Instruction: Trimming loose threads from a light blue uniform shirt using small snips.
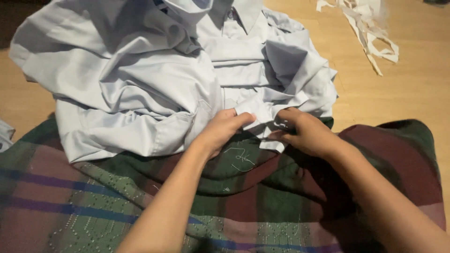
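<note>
A pile of pale grey-blue shirts (pixel 140 79) lies in front of me, partly on my lap. My left hand (pixel 220 131) pinches a fold of shirt cloth (pixel 260 112) near a cuff. My right hand (pixel 304 131) grips the same piece of cloth from the right side, fingers curled on it. The two hands are close together at the pile's near edge. A collar (pixel 239 14) shows at the top of the pile. Loose white threads (pixel 241 159) lie on the cloth below my hands.
A dark green, maroon and purple plaid cloth (pixel 93 201) covers my lap. The wooden floor (pixel 408 89) lies beyond, with white fabric scraps (pixel 370 33) at the top right. A bit of pale cloth (pixel 4 133) shows at the left edge.
</note>
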